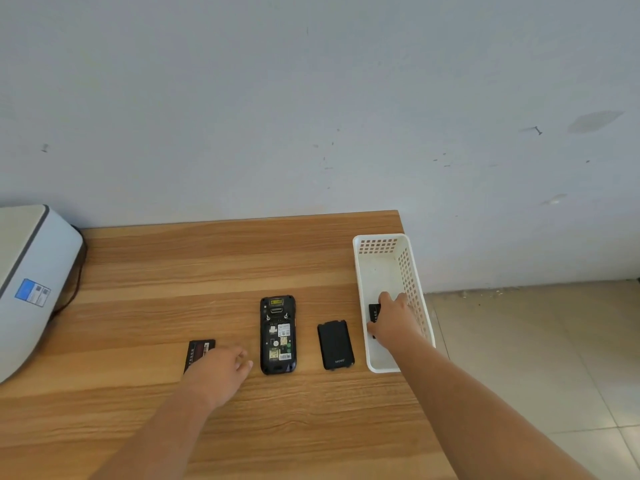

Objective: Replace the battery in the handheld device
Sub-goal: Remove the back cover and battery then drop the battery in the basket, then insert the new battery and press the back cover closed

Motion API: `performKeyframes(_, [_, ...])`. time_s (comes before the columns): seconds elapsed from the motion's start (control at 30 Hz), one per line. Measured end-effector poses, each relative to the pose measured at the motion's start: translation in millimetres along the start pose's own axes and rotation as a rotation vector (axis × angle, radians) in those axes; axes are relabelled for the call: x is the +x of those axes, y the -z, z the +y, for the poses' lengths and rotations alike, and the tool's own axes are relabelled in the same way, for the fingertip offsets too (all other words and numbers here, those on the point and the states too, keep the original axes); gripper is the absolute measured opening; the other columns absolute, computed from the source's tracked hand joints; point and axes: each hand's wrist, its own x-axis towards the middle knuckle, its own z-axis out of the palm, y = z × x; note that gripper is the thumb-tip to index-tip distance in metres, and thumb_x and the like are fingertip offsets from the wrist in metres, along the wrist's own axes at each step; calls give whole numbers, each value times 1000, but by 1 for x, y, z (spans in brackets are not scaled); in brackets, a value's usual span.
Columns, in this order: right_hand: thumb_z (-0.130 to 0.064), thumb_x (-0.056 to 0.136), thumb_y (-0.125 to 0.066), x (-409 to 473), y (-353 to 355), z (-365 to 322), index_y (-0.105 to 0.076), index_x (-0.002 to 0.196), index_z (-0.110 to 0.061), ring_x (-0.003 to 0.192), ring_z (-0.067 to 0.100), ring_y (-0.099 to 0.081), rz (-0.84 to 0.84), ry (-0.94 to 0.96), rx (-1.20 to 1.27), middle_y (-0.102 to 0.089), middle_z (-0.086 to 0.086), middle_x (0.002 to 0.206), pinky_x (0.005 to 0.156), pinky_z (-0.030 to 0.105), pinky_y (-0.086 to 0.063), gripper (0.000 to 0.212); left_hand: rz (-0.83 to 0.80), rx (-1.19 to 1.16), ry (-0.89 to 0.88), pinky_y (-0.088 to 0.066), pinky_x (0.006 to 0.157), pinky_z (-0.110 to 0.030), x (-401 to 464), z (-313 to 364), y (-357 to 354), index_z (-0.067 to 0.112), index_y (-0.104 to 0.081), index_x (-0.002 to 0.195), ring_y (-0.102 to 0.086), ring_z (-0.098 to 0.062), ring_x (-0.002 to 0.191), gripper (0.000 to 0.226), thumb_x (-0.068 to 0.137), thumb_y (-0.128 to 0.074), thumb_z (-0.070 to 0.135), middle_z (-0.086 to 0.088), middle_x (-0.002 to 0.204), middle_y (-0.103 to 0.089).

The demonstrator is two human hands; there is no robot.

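The black handheld device point(277, 335) lies face down in the middle of the wooden table point(207, 265), its battery bay uncovered and bare. Its black back cover point(335, 344) lies flat just to the right. A black battery point(199, 351) rests on the table left of the device; my left hand point(221, 370) lies over its near end, fingers loosely spread. My right hand point(394, 322) reaches into the white basket point(384, 271) and closes around a second black battery point(374, 311), mostly hidden under the fingers.
A white and grey machine point(31, 282) with a blue label and a dark cable stands at the table's left edge. The basket sits at the table's right edge, beyond which is tiled floor point(536, 358). A grey wall runs behind the table.
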Motion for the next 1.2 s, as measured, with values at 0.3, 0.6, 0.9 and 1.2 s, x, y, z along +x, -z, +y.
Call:
performKeyframes(0.3, [-32,89,-61,-2,3,-1,-37,127,-18,106,30,-52,-12,-3,-6,-39,11,128,83,43,-53,47,17,6,-20,-46,71,-21,-2,5,4,28,-56,126,-58,-4,88,33,99,-45,43,7,114,-64])
performKeyframes(0.6, [-33,92,-53,-16,55,-31,-43,133,-17,97,24,-58,199,58,44,-52,6,126,75,38,-57,45,55,24,-98,-51,73,-26,-6,10,25,27,-59,112,-58,-5,82,27,99,-42,43,12,95,-60])
performKeyframes(0.9, [-38,94,-44,-54,47,-101,-53,131,-19,109,22,-55,114,433,-191,-54,2,127,87,37,-50,43,124,25,-135,-48,69,-22,-13,-1,38,27,-59,113,-57,-5,81,27,100,-43,43,12,92,-58])
performKeyframes(1.2, [-41,94,-41,-64,-4,-111,-54,126,-20,105,23,-55,-30,467,-280,-57,4,120,84,36,-49,41,123,-41,-133,-46,74,-24,-15,-33,39,24,-61,115,-54,-9,83,26,99,-47,38,10,94,-55])
